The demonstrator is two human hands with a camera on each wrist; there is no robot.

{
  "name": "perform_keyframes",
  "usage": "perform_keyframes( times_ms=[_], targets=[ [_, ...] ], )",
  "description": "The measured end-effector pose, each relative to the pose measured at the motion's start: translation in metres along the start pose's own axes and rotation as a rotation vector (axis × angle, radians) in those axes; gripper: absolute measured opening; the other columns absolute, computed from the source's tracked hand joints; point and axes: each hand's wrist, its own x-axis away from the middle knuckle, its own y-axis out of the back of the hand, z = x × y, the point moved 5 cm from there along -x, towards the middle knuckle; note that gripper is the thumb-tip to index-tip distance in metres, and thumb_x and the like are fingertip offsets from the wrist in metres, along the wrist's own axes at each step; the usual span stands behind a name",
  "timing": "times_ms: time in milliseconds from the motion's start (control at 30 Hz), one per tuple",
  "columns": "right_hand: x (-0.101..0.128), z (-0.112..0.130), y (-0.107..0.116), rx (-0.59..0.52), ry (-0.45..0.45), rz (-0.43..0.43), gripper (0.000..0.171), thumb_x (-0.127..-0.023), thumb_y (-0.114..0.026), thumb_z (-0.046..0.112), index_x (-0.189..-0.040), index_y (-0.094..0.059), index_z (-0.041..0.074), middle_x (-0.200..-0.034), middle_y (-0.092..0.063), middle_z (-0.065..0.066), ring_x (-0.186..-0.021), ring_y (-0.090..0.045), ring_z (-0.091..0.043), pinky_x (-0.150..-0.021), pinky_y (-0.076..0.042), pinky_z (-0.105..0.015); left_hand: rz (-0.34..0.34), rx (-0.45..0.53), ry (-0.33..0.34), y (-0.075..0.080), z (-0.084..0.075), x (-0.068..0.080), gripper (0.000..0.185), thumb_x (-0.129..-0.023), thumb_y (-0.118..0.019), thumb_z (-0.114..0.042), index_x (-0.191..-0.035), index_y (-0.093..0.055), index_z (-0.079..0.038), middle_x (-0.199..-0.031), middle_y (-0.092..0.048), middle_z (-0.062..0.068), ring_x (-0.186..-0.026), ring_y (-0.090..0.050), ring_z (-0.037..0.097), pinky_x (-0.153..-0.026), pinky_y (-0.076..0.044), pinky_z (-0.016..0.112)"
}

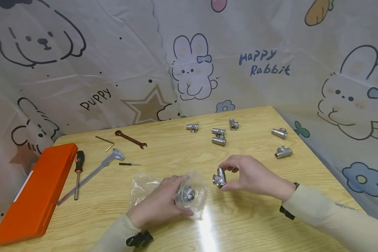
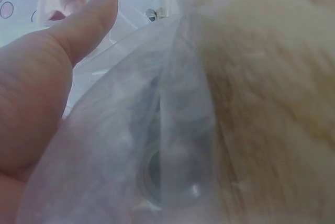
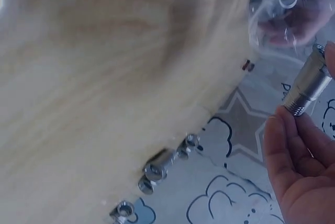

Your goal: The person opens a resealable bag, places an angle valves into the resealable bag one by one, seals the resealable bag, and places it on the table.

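Note:
My left hand (image 1: 162,201) grips a clear plastic bag (image 1: 141,183) near the table's middle. At the bag's mouth, metal fittings (image 1: 189,193) show through the plastic; how many are inside I cannot tell. In the left wrist view the bag (image 2: 104,140) blurs its contents, and the thumb lies along its side. Just to the right, my right hand (image 1: 255,175) pinches a shiny metal tee fitting (image 1: 219,178) by its two ends, between thumb and fingertips. The right wrist view shows the threaded end of this tee fitting (image 3: 309,80) at the fingertips.
More tee fittings lie behind the right hand, including one pair (image 1: 218,136) close together and another (image 1: 283,152) near the right edge. At left are an orange case (image 1: 37,192), a screwdriver (image 1: 78,168), a caliper (image 1: 94,173), a wrench (image 1: 130,139), a hex key (image 1: 105,141) and a small screwdriver (image 1: 129,164).

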Motion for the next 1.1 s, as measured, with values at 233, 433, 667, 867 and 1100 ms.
perform_keyframes(
  times_ms=[233, 433, 667, 867, 1100],
  targets=[
    [0.001, 0.009, -0.022, -0.05, 0.043, 0.011, 0.053, -0.071, -0.09, 0.029, -0.114, -0.07, 0.005, -0.104, -0.069, 0.0, -0.09, -0.064, -0.018, -0.078, -0.056, -0.03, 0.004, 0.009, 0.0, 0.002, 0.001, 0.0, 0.106, -0.067, -0.083, -0.058, -0.153, -0.035, -0.018, -0.141, -0.05, 0.0, -0.13, -0.042, 0.025, -0.112, -0.031, 0.05],
    [-0.009, 0.021, -0.033, -0.081, 0.095, 0.004, 0.053, -0.071, -0.089, 0.029, -0.116, -0.07, 0.006, -0.105, -0.069, 0.001, -0.091, -0.065, -0.018, -0.077, -0.056, -0.03, 0.012, 0.013, 0.02, 0.003, 0.002, -0.001, 0.109, -0.067, -0.081, -0.063, -0.154, -0.033, -0.019, -0.143, -0.048, -0.002, -0.132, -0.041, 0.023, -0.112, -0.031, 0.05],
    [-0.021, 0.034, -0.044, -0.101, 0.127, 0.041, 0.057, -0.071, -0.089, 0.03, -0.119, -0.068, 0.007, -0.109, -0.069, 0.0, -0.094, -0.064, -0.018, -0.08, -0.056, -0.033, 0.01, 0.017, -0.004, 0.003, 0.001, -0.001, 0.106, -0.067, -0.082, -0.061, -0.153, -0.034, -0.023, -0.143, -0.048, -0.002, -0.131, -0.041, 0.023, -0.11, -0.033, 0.051],
    [-0.027, 0.039, -0.054, -0.074, 0.128, 0.078, 0.06, -0.07, -0.089, 0.031, -0.123, -0.068, 0.011, -0.113, -0.068, 0.001, -0.094, -0.064, -0.016, -0.08, -0.053, -0.026, -0.008, 0.01, -0.04, 0.003, 0.001, -0.002, 0.098, -0.067, -0.083, -0.058, -0.149, -0.039, -0.028, -0.138, -0.052, -0.004, -0.125, -0.045, 0.021, -0.107, -0.036, 0.051],
    [-0.034, 0.034, -0.063, -0.215, 0.075, 0.142, 0.054, -0.072, -0.088, 0.027, -0.121, -0.069, 0.014, -0.112, -0.069, 0.005, -0.086, -0.063, -0.011, -0.073, -0.054, -0.023, -0.004, 0.023, -0.023, 0.002, 0.001, -0.001, 0.096, -0.066, -0.086, -0.053, -0.147, -0.041, -0.029, -0.135, -0.053, -0.006, -0.123, -0.045, 0.019, -0.107, -0.036, 0.05]
  ],
)
